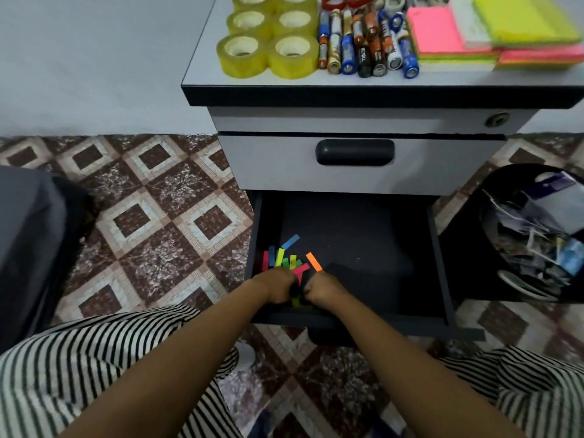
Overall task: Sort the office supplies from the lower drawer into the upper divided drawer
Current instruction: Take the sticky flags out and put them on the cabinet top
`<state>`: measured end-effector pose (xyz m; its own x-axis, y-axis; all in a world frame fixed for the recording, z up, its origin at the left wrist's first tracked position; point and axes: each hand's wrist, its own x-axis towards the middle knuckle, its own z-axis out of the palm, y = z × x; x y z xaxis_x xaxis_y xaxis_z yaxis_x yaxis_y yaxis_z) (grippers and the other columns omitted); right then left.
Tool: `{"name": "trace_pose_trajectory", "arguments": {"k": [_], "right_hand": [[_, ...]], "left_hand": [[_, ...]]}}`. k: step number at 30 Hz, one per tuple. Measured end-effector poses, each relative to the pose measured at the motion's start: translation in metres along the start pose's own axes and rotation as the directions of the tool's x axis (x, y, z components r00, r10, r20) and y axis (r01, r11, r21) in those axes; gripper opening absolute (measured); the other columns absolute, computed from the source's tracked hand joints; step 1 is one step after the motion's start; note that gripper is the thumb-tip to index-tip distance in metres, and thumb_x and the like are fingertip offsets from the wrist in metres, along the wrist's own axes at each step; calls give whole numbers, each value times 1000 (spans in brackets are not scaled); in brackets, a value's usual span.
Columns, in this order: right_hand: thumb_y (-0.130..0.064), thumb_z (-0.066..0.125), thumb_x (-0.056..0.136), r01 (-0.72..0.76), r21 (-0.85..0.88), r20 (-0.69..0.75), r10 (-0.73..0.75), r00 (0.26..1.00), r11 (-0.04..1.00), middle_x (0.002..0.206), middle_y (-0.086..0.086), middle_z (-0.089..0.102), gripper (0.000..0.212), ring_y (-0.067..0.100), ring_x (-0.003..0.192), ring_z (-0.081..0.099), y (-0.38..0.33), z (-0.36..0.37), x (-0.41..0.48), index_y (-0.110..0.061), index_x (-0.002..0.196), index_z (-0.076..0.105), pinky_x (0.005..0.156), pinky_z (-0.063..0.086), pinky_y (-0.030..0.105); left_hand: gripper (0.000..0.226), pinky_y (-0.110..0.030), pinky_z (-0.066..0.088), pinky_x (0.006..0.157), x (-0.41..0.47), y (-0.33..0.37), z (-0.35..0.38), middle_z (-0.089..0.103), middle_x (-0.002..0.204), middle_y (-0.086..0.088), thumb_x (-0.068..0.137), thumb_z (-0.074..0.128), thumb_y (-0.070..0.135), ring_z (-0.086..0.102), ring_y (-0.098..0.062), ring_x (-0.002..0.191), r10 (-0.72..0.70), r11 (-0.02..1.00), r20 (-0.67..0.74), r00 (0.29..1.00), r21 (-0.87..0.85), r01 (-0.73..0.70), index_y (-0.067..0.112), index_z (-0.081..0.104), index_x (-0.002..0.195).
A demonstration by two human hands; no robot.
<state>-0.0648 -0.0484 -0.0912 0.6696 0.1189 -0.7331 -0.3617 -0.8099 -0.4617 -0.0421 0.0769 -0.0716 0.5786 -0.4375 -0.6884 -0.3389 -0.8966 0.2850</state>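
Head view: the person sat facing a grey cabinet point(458, 79), both bare forearms stretched down into its lower drawer point(363, 248), which stood pulled out at the cabinet's foot. The task's remaining things, a scatter of small coloured paper strips point(286, 259) in blue, pink, yellow-green and orange, lay in the drawer's near left part, on its dark floor. The left hand point(278, 287) and the right hand point(322, 290) sat side by side, almost touching, at the near edge of that scatter. The fingers of both were curled under with the knuckles up; the fingertips were hidden, so whether either hand actually pinched a strip could not be told. One yellow-green strip point(296, 301) showed in the gap between the two hands.

Above the open drawer, the cabinet's drawer front with a dark recessed handle point(355, 152) was closed, and a small round lock point(497, 119) sat in the narrow panel over it. On top of the cabinet stood six yellowish tape rolls point(268, 42) at its left side, a row of batteries point(366, 49) just beside them in the middle, and stacked neon sticky-note pads point(474, 36) at its right side. Red scissor handles point(347, 1) showed behind the batteries. Right of the cabinet stood a black bin point(467, 235) holding crumpled paper. Patterned floor tiles point(158, 200) spread left of the cabinet, and striped clothing point(79, 358) covered the person's knees in front of it.
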Motion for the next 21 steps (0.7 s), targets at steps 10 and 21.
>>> {"name": "trace_pose_trajectory", "arguments": {"k": [10,21], "right_hand": [[-5,53,89,-10,2,-19,10,1000,1000,79,5,54,12,15,68,52,-1,0,-2,-7,79,59,56,41,19],[-9,52,91,-11,-79,-18,10,1000,997,90,8,53,17,21,83,54,-3,1,-5,-4,106,60,72,46,29]], "left_hand": [[24,-35,45,93,0,-3,0,59,113,-13,91,54,16,55,-26,105,90,996,-70,993,2,-90,8,61,112],[24,-38,47,93,1,-2,2,63,109,-16,92,52,16,59,-29,102,81,997,15,997,5,-82,5,63,111]]}}
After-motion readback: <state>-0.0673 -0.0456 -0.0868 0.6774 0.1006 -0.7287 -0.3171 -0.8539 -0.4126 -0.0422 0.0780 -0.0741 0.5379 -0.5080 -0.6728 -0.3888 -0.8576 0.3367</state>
